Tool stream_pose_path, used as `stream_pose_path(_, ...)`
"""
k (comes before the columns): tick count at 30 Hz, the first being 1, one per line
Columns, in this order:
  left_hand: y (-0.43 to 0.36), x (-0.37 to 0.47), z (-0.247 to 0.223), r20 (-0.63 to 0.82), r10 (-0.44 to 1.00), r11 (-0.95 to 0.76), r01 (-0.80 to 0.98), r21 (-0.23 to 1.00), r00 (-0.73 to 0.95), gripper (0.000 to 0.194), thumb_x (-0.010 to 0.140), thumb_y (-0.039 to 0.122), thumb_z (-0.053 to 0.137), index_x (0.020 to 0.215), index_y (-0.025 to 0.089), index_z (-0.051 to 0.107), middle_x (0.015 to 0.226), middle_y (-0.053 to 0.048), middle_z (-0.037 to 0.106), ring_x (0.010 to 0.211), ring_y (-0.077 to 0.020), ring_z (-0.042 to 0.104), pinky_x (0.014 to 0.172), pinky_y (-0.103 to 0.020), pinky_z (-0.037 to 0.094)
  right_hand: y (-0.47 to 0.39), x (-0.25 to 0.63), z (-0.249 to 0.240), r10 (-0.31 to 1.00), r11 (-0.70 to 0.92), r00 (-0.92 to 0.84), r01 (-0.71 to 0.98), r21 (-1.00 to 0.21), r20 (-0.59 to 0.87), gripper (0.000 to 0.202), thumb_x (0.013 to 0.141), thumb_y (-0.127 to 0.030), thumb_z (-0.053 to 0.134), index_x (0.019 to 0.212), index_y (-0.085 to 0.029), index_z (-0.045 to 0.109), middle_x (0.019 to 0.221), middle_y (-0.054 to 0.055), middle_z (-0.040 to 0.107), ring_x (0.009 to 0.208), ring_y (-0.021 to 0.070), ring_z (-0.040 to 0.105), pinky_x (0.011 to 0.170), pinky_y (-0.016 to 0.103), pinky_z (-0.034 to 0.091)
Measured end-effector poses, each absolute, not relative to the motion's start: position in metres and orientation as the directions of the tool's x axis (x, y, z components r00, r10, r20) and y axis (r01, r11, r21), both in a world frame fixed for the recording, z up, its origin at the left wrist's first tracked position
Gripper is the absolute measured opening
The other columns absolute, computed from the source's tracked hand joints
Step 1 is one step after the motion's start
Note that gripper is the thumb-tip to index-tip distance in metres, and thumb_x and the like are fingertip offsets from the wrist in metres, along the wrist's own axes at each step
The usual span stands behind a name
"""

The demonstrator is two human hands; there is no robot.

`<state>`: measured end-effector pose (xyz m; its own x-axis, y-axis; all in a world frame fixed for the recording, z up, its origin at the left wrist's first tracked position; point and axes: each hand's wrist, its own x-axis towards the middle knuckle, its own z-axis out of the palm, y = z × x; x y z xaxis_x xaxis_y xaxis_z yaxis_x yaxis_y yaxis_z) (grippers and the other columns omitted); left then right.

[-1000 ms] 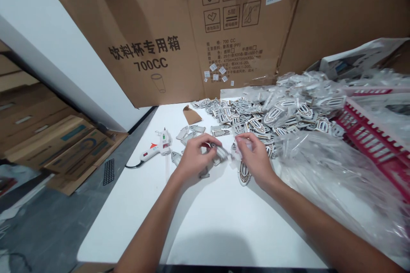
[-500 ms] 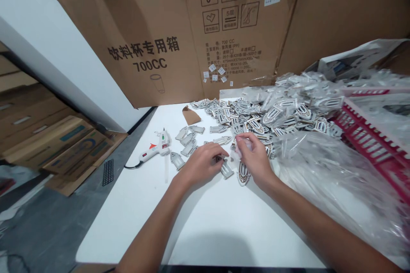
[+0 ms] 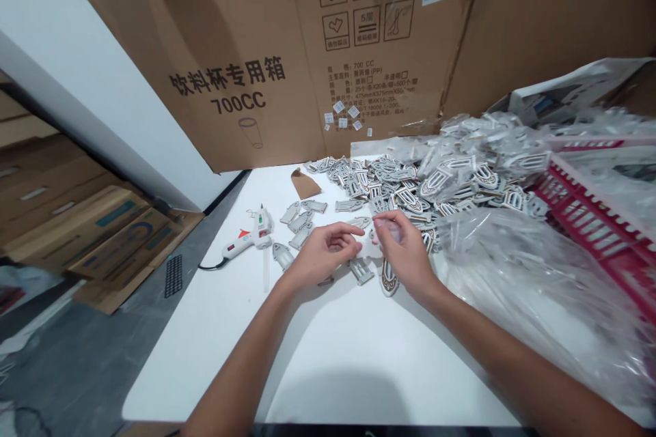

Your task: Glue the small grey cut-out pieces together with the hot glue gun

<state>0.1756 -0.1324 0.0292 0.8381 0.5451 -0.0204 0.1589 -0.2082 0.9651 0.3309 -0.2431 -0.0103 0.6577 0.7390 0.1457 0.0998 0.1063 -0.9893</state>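
Observation:
My right hand (image 3: 407, 252) pinches a small piece of translucent plastic film (image 3: 367, 247) over the table. My left hand (image 3: 325, 256) is just left of the film, fingers loosely curled, with a gap between thumb and forefinger. The thumb tip is close to the film's edge; whether it touches is unclear. Below the film lies a grey shield-shaped plaque (image 3: 361, 272), back side up. Partly under my right hand is a patterned plaque (image 3: 389, 280) with a white and bronze face. Several grey plaques (image 3: 300, 222) lie beyond my left hand.
A white glue gun (image 3: 251, 239) with a clear glue stick lies at left. Behind are a heap of plaques (image 3: 379, 177) and a brown paper scrap (image 3: 306, 183). Clear plastic bags (image 3: 512, 287) and a magenta basket (image 3: 594, 218) occupy the right. A large cardboard box (image 3: 246, 34) stands behind.
My left hand has lifted off the grey plaque and turned, its thumb now near the film. My right hand has shifted slightly left, still pinching the film.

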Motion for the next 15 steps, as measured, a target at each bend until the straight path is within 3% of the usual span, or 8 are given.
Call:
stream_pose_path(7,-0.121,0.1643,0.0278,-0.115,0.465,-0.338,0.296,0.893,0.878,0.031,0.09,0.032,0.072,0.117,0.018,0.08,0.094,-0.006,0.077,0.083,-0.0169,0.068,0.081,-0.031,0.056,-0.2411,0.3343,-0.0139,0.717,0.166,0.691,-0.043,-0.985,0.091,0.032,0.093,-0.054,0.07,0.105,-0.024,0.064,0.071,-0.002,0.064,0.053,0.0127,0.049,0.047,0.025,0.034)
stream_pose_path(15,-0.1252,0.1684,0.0286,-0.02,0.41,-0.379,0.19,0.906,0.912,0.024,0.086,0.022,0.068,0.106,0.02,0.082,0.102,-0.005,0.073,0.086,-0.0152,0.068,0.083,-0.029,0.056,-0.2407,0.334,-0.0143,0.729,0.174,0.675,-0.027,-0.984,0.111,0.031,0.094,-0.053,0.07,0.104,-0.023,0.064,0.07,-0.002,0.064,0.052,0.0117,0.047,0.045,0.023,0.032)
